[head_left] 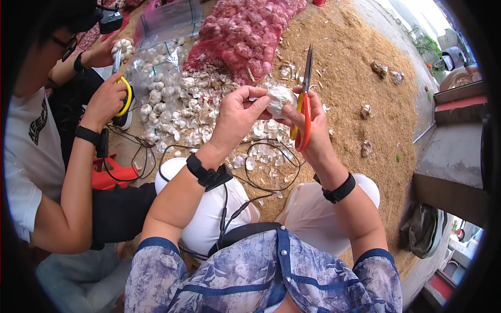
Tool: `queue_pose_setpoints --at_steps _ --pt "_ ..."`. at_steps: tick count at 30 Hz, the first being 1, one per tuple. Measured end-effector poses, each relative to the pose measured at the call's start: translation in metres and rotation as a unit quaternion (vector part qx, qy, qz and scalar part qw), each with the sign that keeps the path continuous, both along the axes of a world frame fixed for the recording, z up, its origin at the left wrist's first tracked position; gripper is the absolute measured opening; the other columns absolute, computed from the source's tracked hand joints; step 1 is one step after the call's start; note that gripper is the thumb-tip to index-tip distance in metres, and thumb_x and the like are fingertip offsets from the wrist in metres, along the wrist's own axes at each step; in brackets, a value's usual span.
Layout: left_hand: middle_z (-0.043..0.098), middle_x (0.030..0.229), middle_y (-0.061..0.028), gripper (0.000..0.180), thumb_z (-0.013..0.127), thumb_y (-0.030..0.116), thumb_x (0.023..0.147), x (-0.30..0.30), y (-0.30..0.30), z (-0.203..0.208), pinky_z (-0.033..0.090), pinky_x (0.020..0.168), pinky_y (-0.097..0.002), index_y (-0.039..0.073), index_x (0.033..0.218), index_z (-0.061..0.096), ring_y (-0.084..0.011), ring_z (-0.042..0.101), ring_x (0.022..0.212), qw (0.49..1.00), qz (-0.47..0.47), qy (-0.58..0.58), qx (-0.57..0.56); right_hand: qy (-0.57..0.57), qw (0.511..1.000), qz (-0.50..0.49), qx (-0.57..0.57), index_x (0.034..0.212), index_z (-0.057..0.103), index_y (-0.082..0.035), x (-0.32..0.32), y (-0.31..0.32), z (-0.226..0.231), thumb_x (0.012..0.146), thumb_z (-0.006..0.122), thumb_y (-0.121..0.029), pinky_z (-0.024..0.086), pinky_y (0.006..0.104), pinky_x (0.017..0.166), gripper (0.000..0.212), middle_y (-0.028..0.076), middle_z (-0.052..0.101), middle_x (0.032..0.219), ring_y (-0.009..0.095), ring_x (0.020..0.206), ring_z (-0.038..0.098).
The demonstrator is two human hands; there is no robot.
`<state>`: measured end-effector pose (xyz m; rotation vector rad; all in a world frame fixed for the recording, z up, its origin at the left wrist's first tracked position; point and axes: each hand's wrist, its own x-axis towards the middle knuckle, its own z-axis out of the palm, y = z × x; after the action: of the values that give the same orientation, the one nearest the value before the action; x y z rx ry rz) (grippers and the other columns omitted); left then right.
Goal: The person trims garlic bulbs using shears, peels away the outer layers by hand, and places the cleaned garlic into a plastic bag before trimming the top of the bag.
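The largest feature is the ground (355, 68), covered in straw-coloured chaff across its right part. At the left sits a co-worker (36, 156), who holds a second bulb (122, 48) in one hand and yellow-handled scissors (125, 99) in the other.

Beyond the hands lies a red net sack (235, 36) packed with bulbs; the open mesh presumably contains them while letting air through. Beside it, a clear plastic bag (156, 65) lies with bulbs at its lower end. A litter of loose skins (203, 99) spreads from there toward the person's knees, within easy reach of both workers.

The right hand (317, 125) is closed round the handles of the orange-and-yellow scissors (306, 104). The blades lie together and point away from the body, apparently to keep the tips clear of the left fingers. The right thumb bears on the bulb's near side, so this hand appears to serve both tool and bulb.

The left hand (237, 117) grips the white garlic bulb (280, 100) between thumb and fingers. The bulb sits raised between both hands, above the litter; two-sided support likely keeps it steady.
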<state>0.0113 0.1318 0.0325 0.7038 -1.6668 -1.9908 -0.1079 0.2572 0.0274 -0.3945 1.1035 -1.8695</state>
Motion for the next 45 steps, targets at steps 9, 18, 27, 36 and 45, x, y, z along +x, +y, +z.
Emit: queue_pose_setpoints --at_steps 9,18,27,36,45 --pt "0.068 0.097 -0.0101 0.018 0.060 0.009 0.095 0.001 -0.004 -0.003 0.059 0.075 -0.0264 -0.006 0.106 0.062 -0.0134 0.068 0.083 1.000 0.005 -0.024 -0.011 0.019 1.000 -0.007 0.013 0.128 0.042 -0.002 -0.003 -0.002 0.000 0.084 0.073 -0.008 0.057 0.0340 0.078 0.054 0.013 0.063 0.107 0.021 0.094 0.066" --pt "0.066 0.092 -0.0049 0.013 0.063 0.004 0.091 -0.004 0.003 0.006 0.059 0.071 -0.0235 -0.001 0.103 0.065 -0.0118 0.067 0.079 0.986 0.031 -0.015 -0.161 -0.070 0.997 0.000 0.043 0.122 0.043 -0.003 -0.006 -0.001 0.010 0.087 0.069 -0.007 0.058 0.0321 0.072 0.045 0.014 0.062 0.107 0.023 0.090 0.068" --pt "0.059 0.088 -0.0030 0.008 0.066 0.004 0.089 -0.004 -0.001 0.005 0.057 0.064 -0.0218 -0.001 0.094 0.062 -0.0096 0.065 0.072 0.952 0.001 -0.059 -0.299 -0.009 0.998 0.028 0.047 0.120 0.044 -0.004 -0.013 0.002 -0.006 0.079 0.078 -0.007 0.056 0.0269 0.062 0.053 0.011 0.063 0.095 0.018 0.076 0.066" --pt "0.060 0.089 -0.0051 0.006 0.070 0.004 0.085 -0.004 -0.001 0.012 0.051 0.060 -0.0230 0.001 0.087 0.066 -0.0099 0.062 0.073 0.925 -0.005 0.020 -0.379 0.035 0.994 0.031 0.099 0.119 0.046 -0.003 -0.013 0.006 0.002 0.077 0.081 -0.013 0.056 0.0270 0.060 0.056 0.010 0.065 0.087 0.015 0.070 0.065" --pt "0.062 0.089 -0.0089 0.014 0.072 0.001 0.078 -0.006 -0.002 0.008 0.049 0.061 -0.0316 0.003 0.090 0.067 -0.0216 0.063 0.072 0.842 -0.009 -0.010 -0.539 0.128 0.980 0.080 0.128 0.117 0.049 -0.003 -0.015 0.011 0.004 0.076 0.082 -0.012 0.056 0.0261 0.060 0.053 0.007 0.065 0.086 0.013 0.069 0.065"
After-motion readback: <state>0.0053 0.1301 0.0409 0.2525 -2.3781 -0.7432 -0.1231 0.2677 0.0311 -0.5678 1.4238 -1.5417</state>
